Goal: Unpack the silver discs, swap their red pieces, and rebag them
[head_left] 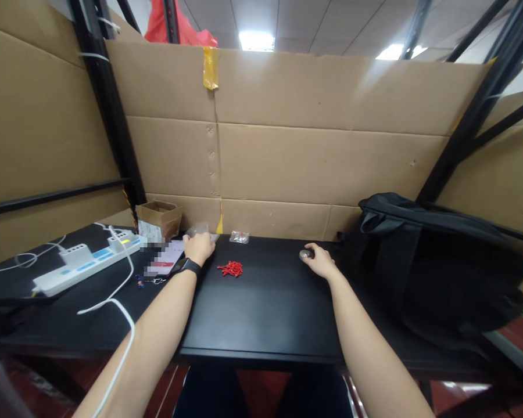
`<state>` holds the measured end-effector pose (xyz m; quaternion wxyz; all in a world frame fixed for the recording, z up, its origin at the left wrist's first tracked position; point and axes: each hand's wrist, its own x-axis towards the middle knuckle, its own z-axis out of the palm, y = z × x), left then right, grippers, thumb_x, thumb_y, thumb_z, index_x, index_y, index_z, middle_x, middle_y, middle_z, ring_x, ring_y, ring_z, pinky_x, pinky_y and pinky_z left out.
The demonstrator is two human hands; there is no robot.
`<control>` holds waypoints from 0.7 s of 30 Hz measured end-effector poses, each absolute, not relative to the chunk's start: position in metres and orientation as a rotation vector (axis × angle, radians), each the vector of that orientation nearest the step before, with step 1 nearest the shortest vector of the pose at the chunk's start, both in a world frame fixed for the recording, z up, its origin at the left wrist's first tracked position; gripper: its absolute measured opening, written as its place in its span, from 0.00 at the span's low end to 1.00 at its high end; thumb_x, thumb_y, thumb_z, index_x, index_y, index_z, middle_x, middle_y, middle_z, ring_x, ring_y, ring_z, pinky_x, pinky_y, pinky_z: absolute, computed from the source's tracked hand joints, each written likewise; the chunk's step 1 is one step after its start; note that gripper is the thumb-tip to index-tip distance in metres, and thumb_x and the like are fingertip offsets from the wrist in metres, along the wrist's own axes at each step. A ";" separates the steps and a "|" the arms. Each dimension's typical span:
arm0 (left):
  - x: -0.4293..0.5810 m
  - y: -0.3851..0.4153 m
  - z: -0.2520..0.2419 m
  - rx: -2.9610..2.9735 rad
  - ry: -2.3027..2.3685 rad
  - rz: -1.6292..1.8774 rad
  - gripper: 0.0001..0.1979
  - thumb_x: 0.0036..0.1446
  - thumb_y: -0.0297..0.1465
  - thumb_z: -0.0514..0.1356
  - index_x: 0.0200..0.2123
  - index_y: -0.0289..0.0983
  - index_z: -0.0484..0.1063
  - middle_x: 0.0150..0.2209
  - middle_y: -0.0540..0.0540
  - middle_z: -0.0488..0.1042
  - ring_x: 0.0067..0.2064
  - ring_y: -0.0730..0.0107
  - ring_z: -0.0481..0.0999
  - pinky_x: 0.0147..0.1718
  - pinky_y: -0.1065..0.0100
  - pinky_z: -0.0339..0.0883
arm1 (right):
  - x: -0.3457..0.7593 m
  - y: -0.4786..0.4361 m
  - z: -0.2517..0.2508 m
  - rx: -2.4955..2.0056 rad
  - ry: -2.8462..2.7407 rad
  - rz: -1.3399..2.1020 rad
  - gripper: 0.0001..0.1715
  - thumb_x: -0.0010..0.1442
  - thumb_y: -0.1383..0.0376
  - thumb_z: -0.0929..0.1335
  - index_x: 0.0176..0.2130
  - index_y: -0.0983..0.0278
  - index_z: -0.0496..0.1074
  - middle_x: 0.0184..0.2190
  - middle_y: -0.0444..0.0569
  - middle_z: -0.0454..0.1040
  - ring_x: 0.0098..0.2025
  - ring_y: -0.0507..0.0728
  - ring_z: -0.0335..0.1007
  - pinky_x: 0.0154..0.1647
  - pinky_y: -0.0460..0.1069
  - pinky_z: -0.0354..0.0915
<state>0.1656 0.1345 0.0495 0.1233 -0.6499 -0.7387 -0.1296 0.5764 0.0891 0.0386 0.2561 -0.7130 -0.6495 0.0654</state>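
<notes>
A white cable loops across the person's bare left forearm close to the camera, with the right forearm reaching in opposite; dark-clad legs show beneath the desk.

On the desk between the hands lies a loose heap of small red pieces, untouched. The left hand, a dark wristband behind it, is just beyond and left of the heap, on a clear plastic bag; its fingertips are hidden, so I cannot tell whether it grips. The right hand, well to the right of the heap, has thumb and fingers bent around a small round silvery object.

That round object looks light, stiff and perhaps smooth enough to slide; its rim seems the best place to hold. The red pieces are probably light and easily scattered, better pinched singly. The bag should be soft and slippery, best taken by a loose edge.

Beyond the heap is a small clear packet with a reddish bit inside. Farther left of the heap is an open cardboard box, its contents out of sight; what the bag under the left hand contains is unclear. Far right of the heap, a bulky black backpack hides whatever it carries. A white power strip with plugged-in adapters lies far left of the heap.
</notes>
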 end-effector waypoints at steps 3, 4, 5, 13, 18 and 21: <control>0.167 0.134 0.049 -1.877 -2.143 -0.416 0.19 0.61 0.33 0.48 0.42 0.36 0.78 0.40 0.34 0.80 0.46 0.50 0.77 0.50 0.52 0.52 | 0.577 0.090 0.039 -1.931 -1.767 0.179 0.24 0.57 0.58 0.69 0.53 0.56 0.70 0.53 0.52 0.74 0.56 0.66 0.67 0.50 0.59 0.63; 0.167 0.134 0.050 -1.870 -2.139 -0.430 0.20 0.61 0.32 0.47 0.41 0.36 0.78 0.39 0.34 0.80 0.46 0.51 0.77 0.49 0.53 0.52 | 0.577 0.090 0.039 -1.929 -1.766 0.172 0.24 0.57 0.58 0.69 0.53 0.55 0.70 0.53 0.52 0.74 0.56 0.66 0.67 0.50 0.59 0.63; 0.167 0.133 0.050 -1.863 -2.133 -0.443 0.20 0.61 0.31 0.46 0.40 0.35 0.79 0.39 0.33 0.80 0.45 0.51 0.77 0.49 0.53 0.51 | 0.578 0.091 0.039 -1.928 -1.764 0.166 0.24 0.57 0.58 0.69 0.53 0.55 0.70 0.53 0.52 0.74 0.56 0.66 0.67 0.50 0.59 0.63; 0.167 0.116 0.082 -1.593 -2.142 -0.686 0.17 0.60 0.33 0.49 0.40 0.37 0.77 0.37 0.36 0.79 0.43 0.51 0.74 0.49 0.50 0.48 | 0.580 0.093 0.034 -1.916 -1.757 0.191 0.26 0.55 0.59 0.71 0.53 0.56 0.69 0.54 0.51 0.74 0.54 0.63 0.70 0.49 0.56 0.63; 0.198 0.091 0.107 -1.683 -1.889 -0.917 0.16 0.66 0.36 0.48 0.45 0.41 0.74 0.45 0.40 0.78 0.49 0.52 0.70 0.53 0.50 0.45 | 0.581 0.096 0.032 -1.852 -1.740 0.231 0.25 0.53 0.61 0.72 0.51 0.56 0.70 0.51 0.49 0.76 0.52 0.60 0.72 0.48 0.54 0.64; 0.240 0.081 0.103 -1.919 -1.581 -1.004 0.12 0.65 0.34 0.51 0.43 0.40 0.74 0.43 0.39 0.79 0.48 0.52 0.70 0.52 0.49 0.46 | 0.581 0.098 0.030 -1.846 -1.702 0.248 0.26 0.52 0.61 0.73 0.51 0.56 0.70 0.49 0.48 0.78 0.50 0.60 0.74 0.48 0.54 0.64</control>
